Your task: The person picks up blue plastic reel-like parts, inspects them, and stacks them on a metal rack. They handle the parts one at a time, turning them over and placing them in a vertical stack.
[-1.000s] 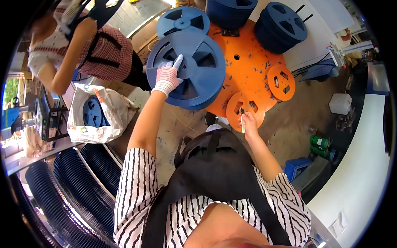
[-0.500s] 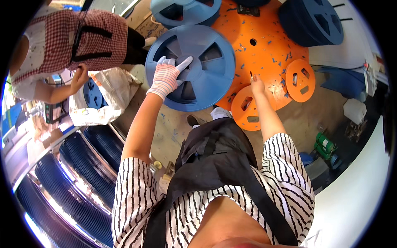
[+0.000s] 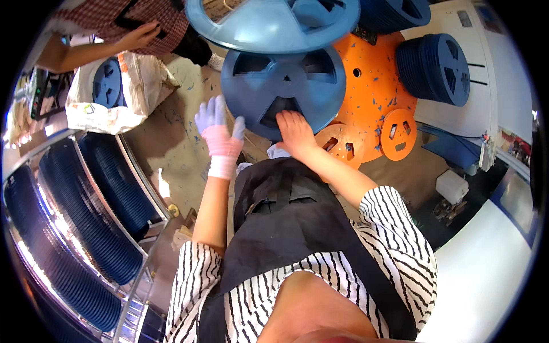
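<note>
Orange table (image 3: pixel 374 103): right of blue reel (image 3: pixel 291 91)
Left hand (image 3: pixel 219 136): now off reel, spread wide
Right hand (image 3: pixel 296 134): now sole contact, grip unclear

Shirt (image 3: pixel 394 228) white, black stripes | apron (image 3: pixel 280 234) black, broad straps (image 3: pixel 372 280) | left grip (image 3: pixel 220 130): lavender-and-pink glove (image 3: pixel 219 143), white cuff (image 3: pixel 221 168)

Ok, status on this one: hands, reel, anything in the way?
Left hand gloved, open, beside near blue reel. Right hand bare, at its near edge, grip unclear. Second blue reel hides its far edge.
</note>
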`<state>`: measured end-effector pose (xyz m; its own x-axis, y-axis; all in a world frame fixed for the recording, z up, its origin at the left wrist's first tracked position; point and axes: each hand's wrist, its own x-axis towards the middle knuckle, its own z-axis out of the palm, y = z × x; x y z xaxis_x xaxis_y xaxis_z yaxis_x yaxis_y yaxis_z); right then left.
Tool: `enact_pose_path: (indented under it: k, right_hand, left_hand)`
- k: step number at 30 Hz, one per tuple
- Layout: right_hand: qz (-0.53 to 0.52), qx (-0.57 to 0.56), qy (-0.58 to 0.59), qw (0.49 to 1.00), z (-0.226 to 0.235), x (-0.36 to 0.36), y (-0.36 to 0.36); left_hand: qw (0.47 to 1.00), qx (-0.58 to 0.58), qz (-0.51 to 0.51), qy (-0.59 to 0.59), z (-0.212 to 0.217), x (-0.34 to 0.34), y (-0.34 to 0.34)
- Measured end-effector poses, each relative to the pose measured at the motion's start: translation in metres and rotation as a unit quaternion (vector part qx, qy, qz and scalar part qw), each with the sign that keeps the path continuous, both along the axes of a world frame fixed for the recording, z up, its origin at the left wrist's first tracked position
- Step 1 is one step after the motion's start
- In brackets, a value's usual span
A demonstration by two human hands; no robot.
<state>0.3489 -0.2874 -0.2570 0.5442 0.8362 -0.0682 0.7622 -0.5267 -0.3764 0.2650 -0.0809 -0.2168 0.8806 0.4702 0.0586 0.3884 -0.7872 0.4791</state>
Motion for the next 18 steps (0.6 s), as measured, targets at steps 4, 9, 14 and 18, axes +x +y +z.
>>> enact_pose_path:
  k: [4,9,14,18]
  right_hand:
    - [0.032,-0.147,-0.020,0.988,-0.021,0.009,-0.001]
    - [0.040,-0.072,-0.101,0.991,-0.008,0.018,-0.028]
    - [0.041,-0.024,-0.053,0.997,0.025,-0.005,-0.063]
    - [0.016,0.071,-0.037,0.997,0.052,-0.022,-0.092]
  left_hand:
    - [0.998,0.036,0.061,-0.001,-0.036,-0.106,0.001]
    - [0.993,0.002,0.101,0.057,-0.047,-0.183,-0.010]
    - [0.990,-0.056,0.122,0.046,-0.055,-0.198,-0.029]
    - [0.989,-0.090,0.114,0.011,-0.061,-0.186,-0.037]
